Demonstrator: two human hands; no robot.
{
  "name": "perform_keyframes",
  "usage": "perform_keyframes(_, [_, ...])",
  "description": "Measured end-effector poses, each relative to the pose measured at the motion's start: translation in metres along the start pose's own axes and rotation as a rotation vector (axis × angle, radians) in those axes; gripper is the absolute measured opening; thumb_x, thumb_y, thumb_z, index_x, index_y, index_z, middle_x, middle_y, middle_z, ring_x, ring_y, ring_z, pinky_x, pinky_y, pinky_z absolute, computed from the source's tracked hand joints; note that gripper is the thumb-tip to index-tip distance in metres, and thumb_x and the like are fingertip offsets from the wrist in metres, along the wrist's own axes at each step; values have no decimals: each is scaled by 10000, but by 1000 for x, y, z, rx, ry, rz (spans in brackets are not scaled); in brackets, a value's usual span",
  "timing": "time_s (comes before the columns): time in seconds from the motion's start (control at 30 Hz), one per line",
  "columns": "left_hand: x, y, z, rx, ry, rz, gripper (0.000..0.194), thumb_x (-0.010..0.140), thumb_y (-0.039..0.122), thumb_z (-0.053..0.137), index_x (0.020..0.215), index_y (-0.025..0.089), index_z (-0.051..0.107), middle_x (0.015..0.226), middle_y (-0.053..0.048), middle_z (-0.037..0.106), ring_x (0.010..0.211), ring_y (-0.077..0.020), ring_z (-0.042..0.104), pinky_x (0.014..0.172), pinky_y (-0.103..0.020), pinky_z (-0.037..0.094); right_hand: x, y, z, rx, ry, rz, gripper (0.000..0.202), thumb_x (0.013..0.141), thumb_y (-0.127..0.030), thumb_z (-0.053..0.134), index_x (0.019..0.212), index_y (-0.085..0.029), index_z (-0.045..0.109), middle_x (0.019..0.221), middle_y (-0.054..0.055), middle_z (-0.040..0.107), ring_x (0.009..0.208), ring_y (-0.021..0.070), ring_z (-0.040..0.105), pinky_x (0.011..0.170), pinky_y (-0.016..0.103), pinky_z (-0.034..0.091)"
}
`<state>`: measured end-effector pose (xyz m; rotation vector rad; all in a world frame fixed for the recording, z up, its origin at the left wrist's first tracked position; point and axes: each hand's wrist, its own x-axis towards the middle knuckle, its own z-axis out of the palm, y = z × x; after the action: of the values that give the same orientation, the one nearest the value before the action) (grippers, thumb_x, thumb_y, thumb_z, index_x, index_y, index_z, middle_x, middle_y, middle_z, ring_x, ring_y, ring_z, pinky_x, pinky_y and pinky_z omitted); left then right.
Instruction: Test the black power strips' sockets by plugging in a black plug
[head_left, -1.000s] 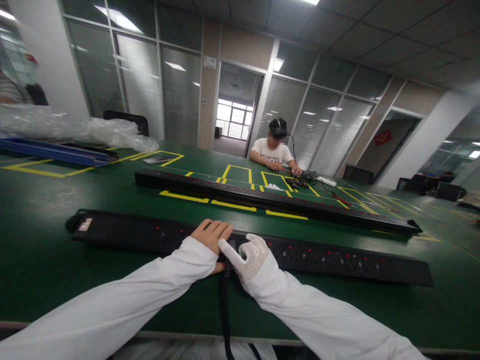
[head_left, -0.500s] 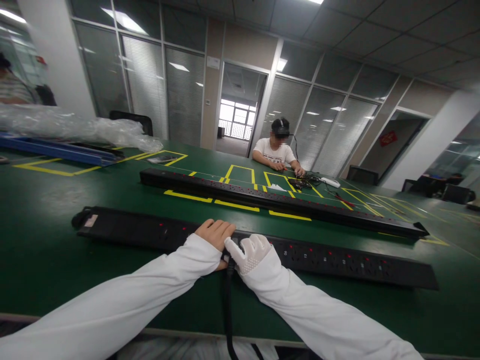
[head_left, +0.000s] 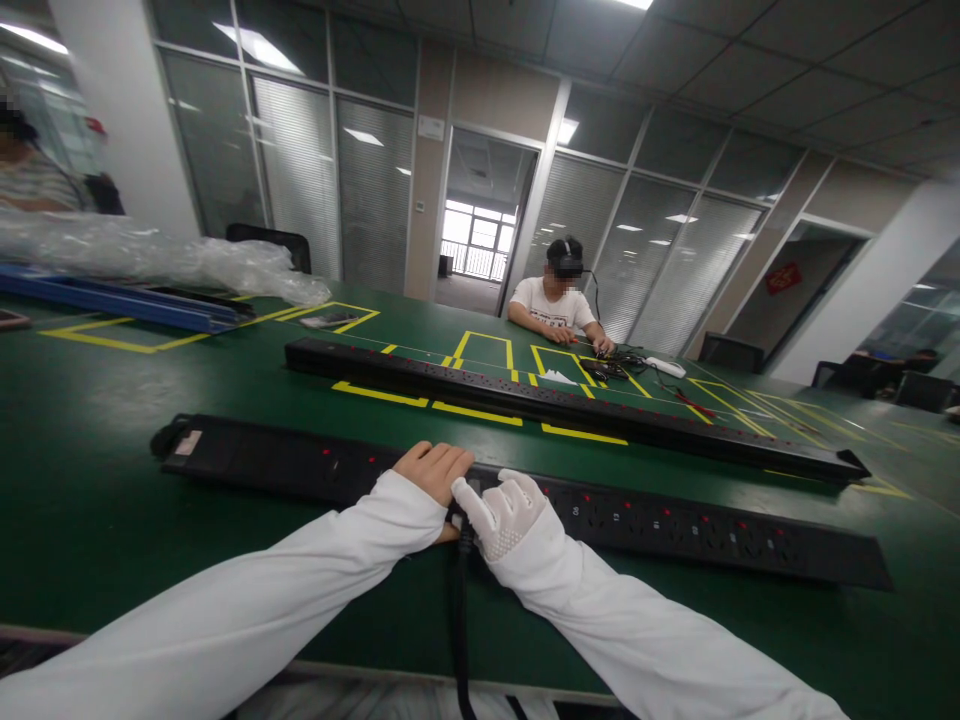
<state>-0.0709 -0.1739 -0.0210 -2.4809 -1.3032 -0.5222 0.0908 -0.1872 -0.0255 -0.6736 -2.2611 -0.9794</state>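
Observation:
A long black power strip (head_left: 262,460) with red lights and sockets lies across the green table (head_left: 90,530) in front of me. My bare left hand (head_left: 435,475) is wrapped over the strip's middle, fingers together on its top. Right beside it, my gloved right hand (head_left: 506,510) has curled fingers at the strip and the upper end of a thick black cable (head_left: 460,620). The cable hangs down over the near table edge. Its plug end is mostly hidden between my hands.
Beyond lies a second long black strip (head_left: 465,387), near yellow tape marks. Plastic wrap (head_left: 165,255) and a blue rail (head_left: 112,297) lie at the left. Across the table a person (head_left: 559,300) handles small cables (head_left: 604,368). Another person sits far left.
The view has shifted slightly, so the strips and background appear a little further right. My hands keep almost the same hold.

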Motion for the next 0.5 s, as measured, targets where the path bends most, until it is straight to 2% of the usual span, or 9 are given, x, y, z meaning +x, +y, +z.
perform_keyframes(0.17, [1, -1, 3, 0, 2, 1, 568, 511, 295, 517, 1052, 124, 485, 1018, -111, 560, 892, -261, 488, 723, -372, 322, 2, 0, -2, 9, -29, 21, 290, 775, -229, 456, 1040, -155, 546, 556, 18, 484, 568, 149, 432, 707, 354, 382])
perform_keyframes(0.4, [-1, 4, -9, 9, -18, -6, 591, 517, 323, 493, 1070, 116, 477, 952, -118, 569, 889, -277, 479, 714, -376, 320, -1, -1, -3, 67, -18, -11, 307, 750, -177, 443, 1042, -148, 537, 565, 25, 492, 577, 159, 443, 619, 327, 379])
perform_keyframes(0.5, [-2, 4, -7, 21, -4, 5, 598, 515, 315, 485, 1078, 111, 475, 936, -119, 570, 875, -276, 481, 706, -379, 322, -1, -2, 0, 59, 6, 8, 272, 742, -200, 470, 1001, -160, 545, 543, 21, 482, 568, 165, 439, 595, 317, 365])
